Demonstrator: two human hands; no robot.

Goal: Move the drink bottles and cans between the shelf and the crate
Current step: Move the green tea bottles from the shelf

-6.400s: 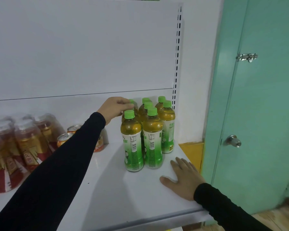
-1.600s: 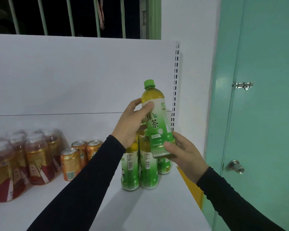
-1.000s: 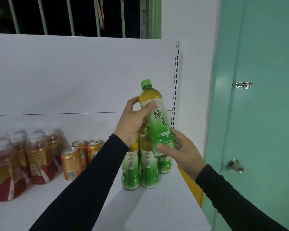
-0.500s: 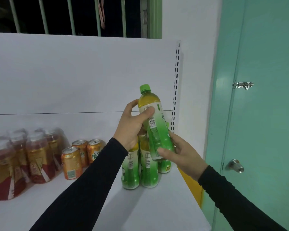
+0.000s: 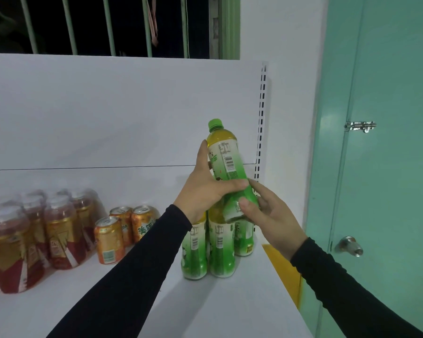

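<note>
Both hands grip one green-capped bottle: the left hand wraps its middle, the right hand curls round its base. The bottle is held tilted in the air above the bottle cluster standing on the shelf. Left of the cluster stand orange cans, then wrapped red-labelled bottles.

Bare white shelf board lies open in front of the standing green-labelled tea bottles; orange drink cans and shrink-wrapped red-labelled bottles crowd the left.
</note>
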